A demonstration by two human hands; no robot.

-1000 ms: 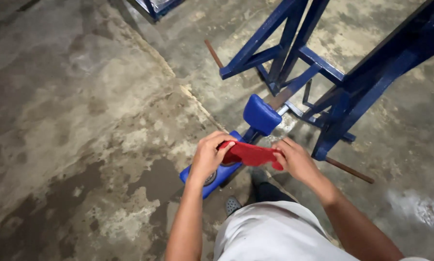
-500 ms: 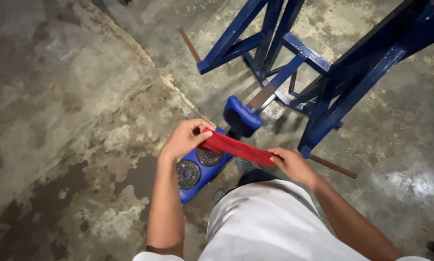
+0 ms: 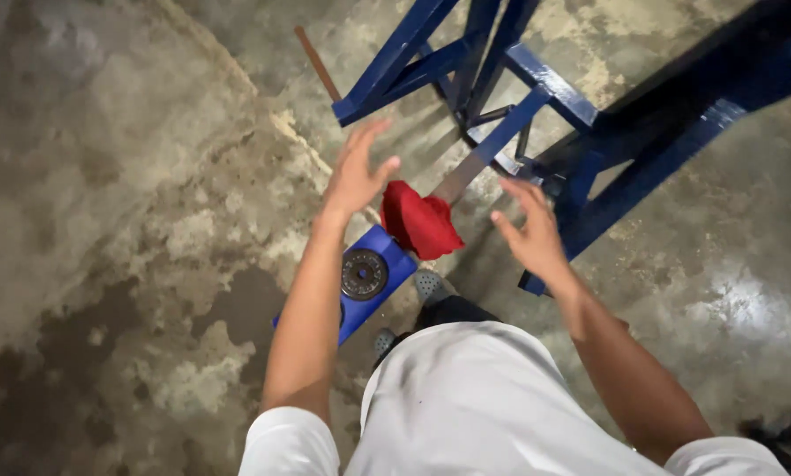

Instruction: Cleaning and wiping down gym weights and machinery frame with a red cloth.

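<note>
A red cloth (image 3: 420,222) lies draped over the blue knob end of a blue machine part (image 3: 360,284) that rests on the concrete floor; two round dark discs show on that part's top face. My left hand (image 3: 357,172) hovers just left of the cloth, fingers spread, holding nothing. My right hand (image 3: 529,231) hovers to the cloth's right, also spread and empty. Neither hand touches the cloth.
A blue steel frame (image 3: 537,84) of angled beams stands behind the cloth and to the right. A thin brown rod (image 3: 316,63) lies on the stained concrete floor (image 3: 122,194). My grey shoes (image 3: 427,286) and white shirt show below.
Both hands held the red cloth stretched between them earlier; now they have let go and drawn apart, and the cloth sits bunched over the blue knob.
</note>
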